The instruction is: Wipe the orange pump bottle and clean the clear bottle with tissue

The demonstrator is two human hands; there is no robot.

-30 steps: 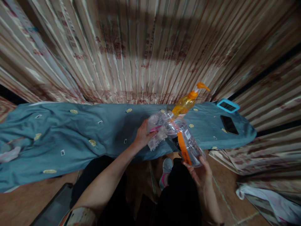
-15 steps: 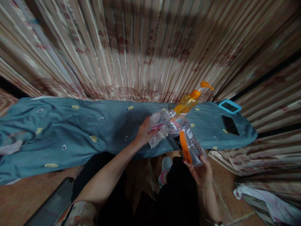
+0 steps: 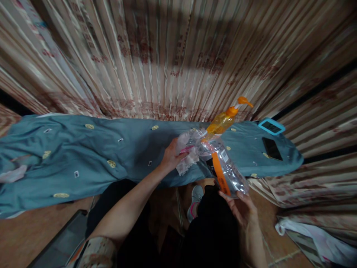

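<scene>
so the left hand [image 3: 170,155] is a bit left of the lower middle of the frame, pinching a clear plastic piece with a bottle neck [image 3: 201,133] and a pale lacy cloth [image 3: 185,165] — thumb in front, the other fingers mostly hidden. the right hand [image 3: 242,208], lower right of centre, has its fingers curled round the base of a clear bottle with an orange label [image 3: 223,167]. that bottle tilts, base toward the lower right, top end right by the plastic piece; can't tell if they touch. just behind, right of centre, there's a yellow pump bottle [image 3: 223,123] with an orange pump — its base is hidden. a blue-framed clock [image 3: 272,127] and a black phone [image 3: 272,149] sit on the teal cover [image 3: 136,149] at the right.
</scene>
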